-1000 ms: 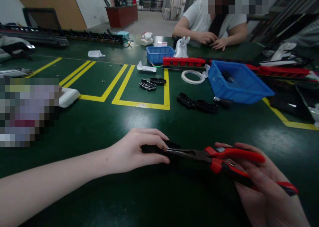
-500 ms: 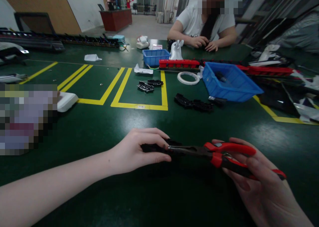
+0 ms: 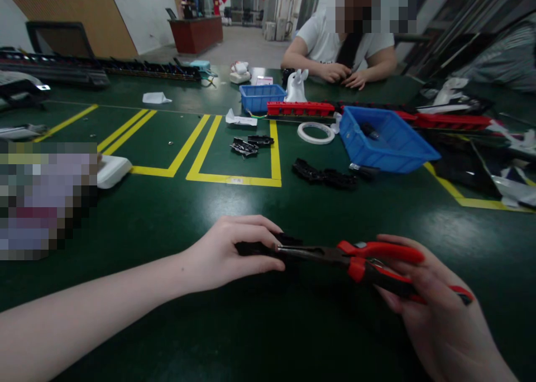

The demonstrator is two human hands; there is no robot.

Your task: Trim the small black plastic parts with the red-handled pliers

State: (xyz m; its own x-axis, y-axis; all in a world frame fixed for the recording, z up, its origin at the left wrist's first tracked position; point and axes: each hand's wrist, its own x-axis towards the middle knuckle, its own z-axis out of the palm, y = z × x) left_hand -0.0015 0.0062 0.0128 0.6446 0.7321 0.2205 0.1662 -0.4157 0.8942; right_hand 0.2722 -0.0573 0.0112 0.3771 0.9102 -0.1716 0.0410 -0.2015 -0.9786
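Between the fingers and thumb of my left hand (image 3: 234, 253) is a black part (image 3: 253, 249), mostly covered by the hand; its exact kind I cannot make out. My right hand (image 3: 439, 298) is closed round the red-and-black handles of long-nose pliers (image 3: 355, 259). The jaws point left, and their tips reach the black part beside my left fingertips. Whether the jaws grip it is too dark to see. Farther off on the green table (image 3: 176, 320) lie black moulded pieces (image 3: 324, 175) and smaller black pieces (image 3: 245, 146) inside a yellow-taped square.
A blue bin (image 3: 385, 139) with dark parts stands at the right, near a roll of white tape (image 3: 316, 133). Behind are a smaller blue bin (image 3: 263, 97) and a long red strip (image 3: 301, 109). A white case (image 3: 114, 171) lies left. Another person (image 3: 341, 58) sits across the table.
The pliers and my right hand have shifted slightly left, toward my left hand. My left hand stays nearly in place, still holding the black part.
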